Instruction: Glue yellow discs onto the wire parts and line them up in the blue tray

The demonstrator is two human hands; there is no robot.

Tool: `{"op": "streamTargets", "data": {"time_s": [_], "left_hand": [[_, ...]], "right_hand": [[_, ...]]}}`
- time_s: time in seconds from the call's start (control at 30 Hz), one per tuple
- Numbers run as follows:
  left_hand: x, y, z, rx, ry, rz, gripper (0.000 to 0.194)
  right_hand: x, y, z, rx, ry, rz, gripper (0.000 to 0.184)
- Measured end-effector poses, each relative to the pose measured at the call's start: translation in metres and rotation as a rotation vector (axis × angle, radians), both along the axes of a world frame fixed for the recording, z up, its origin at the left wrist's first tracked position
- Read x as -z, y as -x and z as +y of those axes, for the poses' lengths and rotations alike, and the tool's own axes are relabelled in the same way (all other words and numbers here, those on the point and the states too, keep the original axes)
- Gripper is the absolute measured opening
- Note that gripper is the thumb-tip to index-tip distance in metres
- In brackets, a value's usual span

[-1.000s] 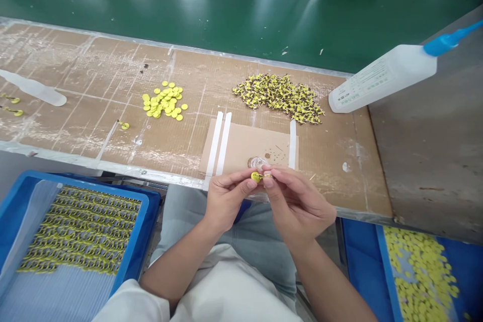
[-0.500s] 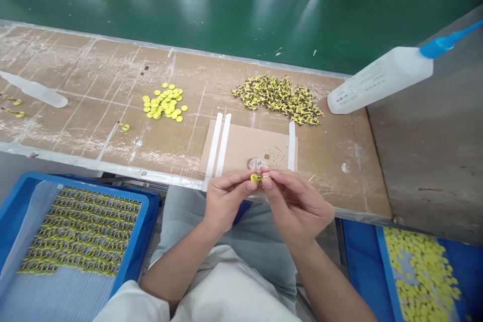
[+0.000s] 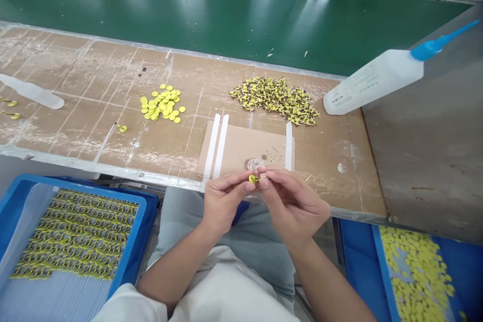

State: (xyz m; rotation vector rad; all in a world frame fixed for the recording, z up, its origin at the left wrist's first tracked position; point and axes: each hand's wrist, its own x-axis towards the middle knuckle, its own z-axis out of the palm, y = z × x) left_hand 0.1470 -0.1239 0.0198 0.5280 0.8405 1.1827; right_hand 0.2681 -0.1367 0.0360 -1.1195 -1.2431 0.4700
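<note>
My left hand [image 3: 223, 204] is closed, thumb and forefinger pinching a small round yellow disc [image 3: 252, 179] by its edge. Against that disc, my right hand [image 3: 298, 207] pinches a small dark-and-yellow piece [image 3: 258, 177], mostly hidden by the fingertips. Both hands meet over the front edge of a cardboard sheet [image 3: 241, 146] fixed with white tape strips. Just behind the fingertips, a clear glossy blob [image 3: 253, 164] sits on the sheet. Beyond it lies a heap of small yellow-and-dark pieces [image 3: 275, 100]. Loose yellow discs [image 3: 162, 103] are piled to the left.
A white bottle with a blue nozzle [image 3: 377, 83] leans at the right by a metal panel [image 3: 426, 151]. At lower left, a blue tray [image 3: 130, 241] holds rows of joined pieces. Another blue tray [image 3: 388, 282] with yellow discs is at lower right. A green surface [image 3: 211, 15] runs behind.
The camera view has shifted slightly, moving the scene a little left. Both hands keep the same pinch, with the disc and the small piece held together almost unchanged.
</note>
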Motion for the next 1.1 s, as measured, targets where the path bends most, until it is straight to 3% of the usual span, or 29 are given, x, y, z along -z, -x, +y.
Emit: {"op": "streamTargets", "data": {"time_s": [0.23, 0.47, 0.67, 0.93, 1.1], "left_hand": [[0.005, 0.000, 0.000, -0.024, -0.080, 0.015, 0.020], [0.012, 0.006, -0.001, -0.037, -0.247, 0.128, 0.024], [0.008, 0.011, 0.003, -0.024, -0.349, 0.193, 0.025], [0.002, 0.008, 0.001, -0.080, -0.284, 0.189, 0.021], [-0.001, 0.009, -0.001, -0.149, -0.349, 0.269, 0.020]], "right_hand": [[0.000, -0.002, 0.000, -0.012, 0.042, -0.005, 0.024], [-0.002, -0.002, 0.000, -0.109, 0.172, 0.099, 0.016], [-0.003, -0.009, 0.000, -0.169, 0.169, 0.122, 0.020], [-0.004, -0.014, -0.003, -0.202, 0.137, 0.081, 0.028], [-0.008, -0.014, -0.001, -0.240, 0.121, 0.074, 0.030]]}}
